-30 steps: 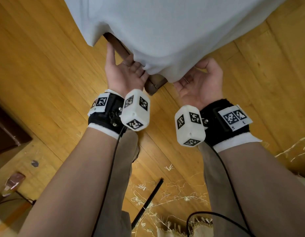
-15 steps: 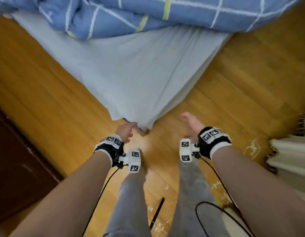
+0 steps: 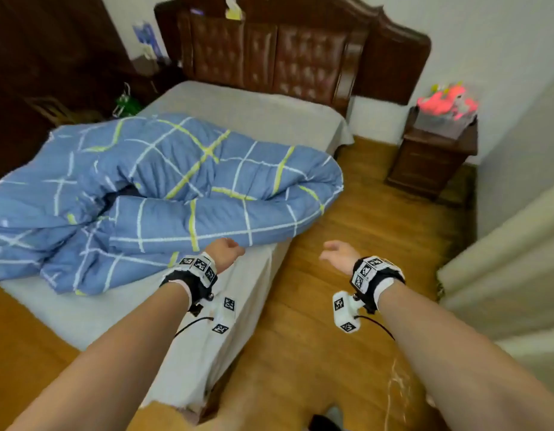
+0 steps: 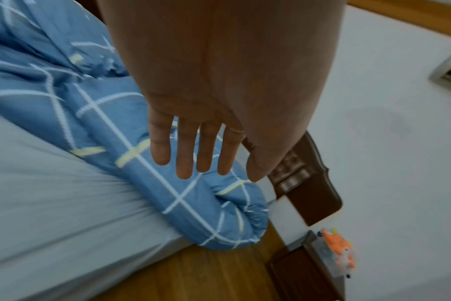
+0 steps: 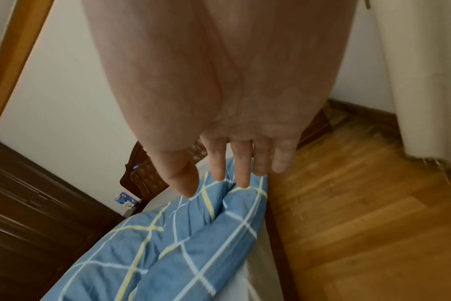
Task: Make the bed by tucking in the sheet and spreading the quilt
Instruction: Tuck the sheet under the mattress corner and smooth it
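A bedroom with a honey-coloured wooden plank floor (image 3: 356, 231) is shown; a dark carved wooden headboard (image 3: 288, 48) stands against the white wall. The pale grey fitted sheet (image 3: 92, 312) is seen stretched over the mattress. The blue quilt with white and yellow check lines (image 3: 163, 188) lies bunched across the middle of the bed, one rolled end reaching the floor-side edge. The left hand (image 3: 224, 251) is held above the sheet beside the quilt — fingers straight, slightly spread, nothing gripped. The right hand (image 3: 339, 251) is held over the floor, fingers loosely extended, nothing held. A dark wooden nightstand (image 3: 431, 160) stands near the headboard.
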### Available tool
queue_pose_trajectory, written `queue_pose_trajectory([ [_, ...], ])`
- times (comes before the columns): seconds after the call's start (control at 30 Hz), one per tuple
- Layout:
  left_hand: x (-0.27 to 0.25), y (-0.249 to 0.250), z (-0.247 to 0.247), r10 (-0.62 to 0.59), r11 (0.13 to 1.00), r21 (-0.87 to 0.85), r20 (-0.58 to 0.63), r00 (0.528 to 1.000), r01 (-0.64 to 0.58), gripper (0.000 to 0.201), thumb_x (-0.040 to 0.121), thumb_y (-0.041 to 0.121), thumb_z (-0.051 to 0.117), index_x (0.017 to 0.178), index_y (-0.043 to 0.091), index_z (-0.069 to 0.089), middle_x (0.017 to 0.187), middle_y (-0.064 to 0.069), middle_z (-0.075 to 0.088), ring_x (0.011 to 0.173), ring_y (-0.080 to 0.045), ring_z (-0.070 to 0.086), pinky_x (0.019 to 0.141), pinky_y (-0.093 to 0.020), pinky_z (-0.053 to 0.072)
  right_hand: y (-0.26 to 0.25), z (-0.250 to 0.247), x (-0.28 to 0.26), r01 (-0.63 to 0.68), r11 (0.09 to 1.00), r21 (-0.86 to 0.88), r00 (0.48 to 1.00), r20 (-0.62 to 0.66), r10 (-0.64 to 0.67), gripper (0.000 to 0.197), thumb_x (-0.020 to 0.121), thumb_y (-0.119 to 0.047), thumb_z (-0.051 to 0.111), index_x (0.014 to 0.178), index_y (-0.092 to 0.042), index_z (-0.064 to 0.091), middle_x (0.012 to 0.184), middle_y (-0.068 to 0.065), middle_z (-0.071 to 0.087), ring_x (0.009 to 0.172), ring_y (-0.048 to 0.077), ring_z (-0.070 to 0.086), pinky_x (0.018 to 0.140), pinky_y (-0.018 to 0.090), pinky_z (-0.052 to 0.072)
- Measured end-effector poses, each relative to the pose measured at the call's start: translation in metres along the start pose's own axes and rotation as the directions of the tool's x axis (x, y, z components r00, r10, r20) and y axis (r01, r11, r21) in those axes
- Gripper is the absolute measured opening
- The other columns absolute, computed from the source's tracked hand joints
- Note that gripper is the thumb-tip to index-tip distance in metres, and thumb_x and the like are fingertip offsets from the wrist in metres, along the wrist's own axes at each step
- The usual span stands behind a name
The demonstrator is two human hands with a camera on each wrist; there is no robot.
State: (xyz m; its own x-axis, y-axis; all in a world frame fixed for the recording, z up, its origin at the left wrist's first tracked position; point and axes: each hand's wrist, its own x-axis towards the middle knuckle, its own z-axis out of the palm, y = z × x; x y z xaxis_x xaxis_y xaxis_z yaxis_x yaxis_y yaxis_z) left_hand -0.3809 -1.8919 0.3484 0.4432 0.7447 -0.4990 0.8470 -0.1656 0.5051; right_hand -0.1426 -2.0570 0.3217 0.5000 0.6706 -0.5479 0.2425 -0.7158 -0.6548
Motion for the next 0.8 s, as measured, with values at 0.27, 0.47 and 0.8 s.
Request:
queue_pose_trajectory([
  [0.27, 0.078, 0.179, 0.030, 0.108, 0.994, -0.007, -0.018, 0.994, -0.108, 0.034, 0.093, 0.032, 0.057, 0.115, 0.007, 0.066, 0.121, -0.013, 0.065, 0.116, -0.029, 0.057, 0.099, -0.032, 0.042, 0.015, -0.167, 0.087, -0.013, 0.999, -0.049, 0.999, -0.047, 0.010, 0.056, 0.089, -0.024, 0.064, 0.142, -0.017, 0.047, 0.146, 0.004, 0.048, 0.131, 0.023, 0.048, 0.102, 0.032, 0.038],
  [0.47, 0.205, 0.254, 0.055, 0.022, 1.000, -0.022, 0.050, 0.999, -0.021, 0.030, 0.090, 0.028, 0.060, 0.108, 0.006, 0.069, 0.113, -0.015, 0.068, 0.110, -0.031, 0.062, 0.086, -0.030, 0.045, 0.025, -0.247, 0.200, -0.065, 0.997, -0.048, 0.997, -0.039, 0.063, 0.058, 0.090, -0.026, 0.064, 0.144, -0.018, 0.044, 0.148, 0.005, 0.045, 0.133, 0.025, 0.045, 0.105, 0.038, 0.039],
  [0.8, 0.369, 0.304, 0.049, -0.195, 0.978, 0.086, 0.059, 0.979, 0.189, 0.038, 0.091, 0.028, 0.054, 0.122, 0.009, 0.061, 0.128, -0.012, 0.060, 0.118, -0.029, 0.055, 0.098, -0.035, 0.043, -0.012, -0.282, 0.406, -0.081, 0.975, -0.209, 0.973, 0.197, 0.123, 0.072, 0.085, -0.025, 0.071, 0.148, -0.021, 0.037, 0.150, 0.007, 0.042, 0.135, 0.028, 0.044, 0.104, 0.036, 0.039],
])
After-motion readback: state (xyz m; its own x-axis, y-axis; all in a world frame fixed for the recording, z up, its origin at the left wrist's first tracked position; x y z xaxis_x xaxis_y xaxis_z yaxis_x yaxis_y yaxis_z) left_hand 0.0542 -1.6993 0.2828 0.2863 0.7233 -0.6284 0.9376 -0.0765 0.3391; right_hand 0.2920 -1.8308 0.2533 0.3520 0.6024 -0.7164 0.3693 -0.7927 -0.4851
